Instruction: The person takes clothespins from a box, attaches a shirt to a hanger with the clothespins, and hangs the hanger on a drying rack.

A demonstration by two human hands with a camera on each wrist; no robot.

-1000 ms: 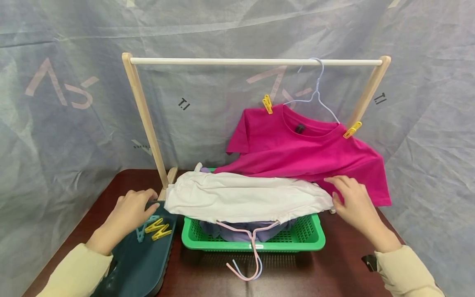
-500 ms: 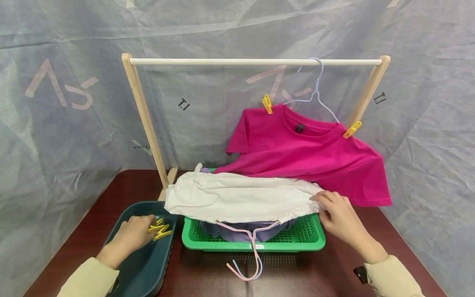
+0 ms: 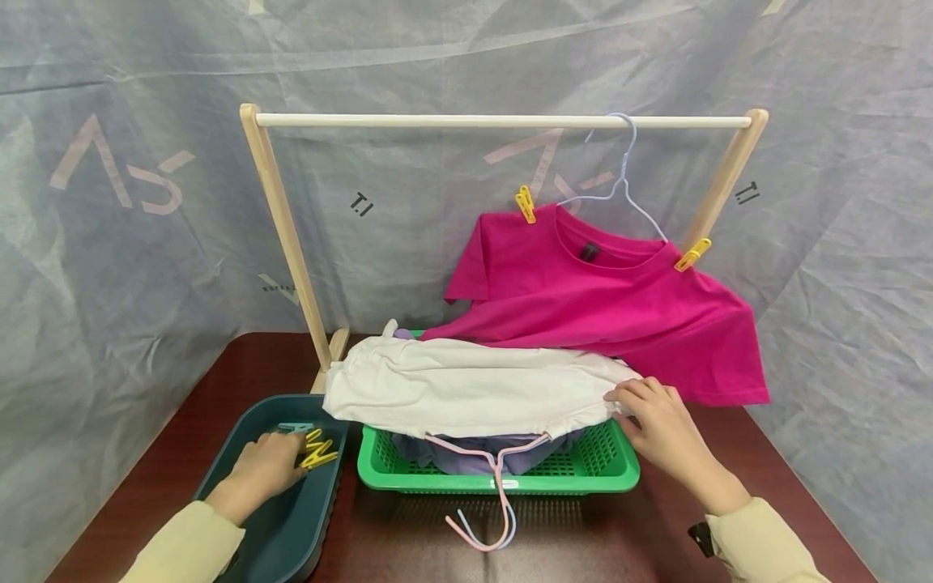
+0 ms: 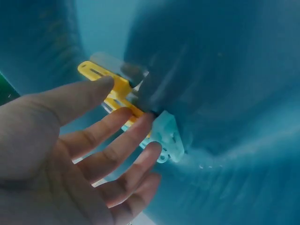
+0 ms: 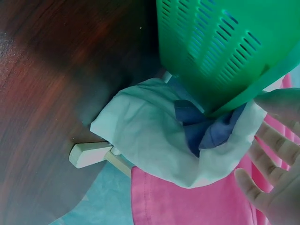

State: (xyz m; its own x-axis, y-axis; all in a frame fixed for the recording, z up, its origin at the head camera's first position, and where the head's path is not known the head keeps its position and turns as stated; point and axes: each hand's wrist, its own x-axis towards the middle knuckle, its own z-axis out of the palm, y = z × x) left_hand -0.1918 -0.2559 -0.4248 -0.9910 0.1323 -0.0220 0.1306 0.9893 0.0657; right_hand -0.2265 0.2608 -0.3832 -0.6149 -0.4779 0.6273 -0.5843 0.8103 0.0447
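Clip sits pinched in left grip; right grip clamps white garment; loose pinch could drop clip.

"T.I" stands twice, tilted, on the sheet; its other lettering, the basket's label and the pink shirt's neck tag cannot be read.

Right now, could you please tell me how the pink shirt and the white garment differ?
The pink shirt is a vivid, deep pink, while the white garment is off-white. The pink shirt hangs from the white rail; the white garment lies across the green basket. Yellow clips sit at the pink shirt's shoulders, but none show on the white garment. Both are plain-coloured cloth.
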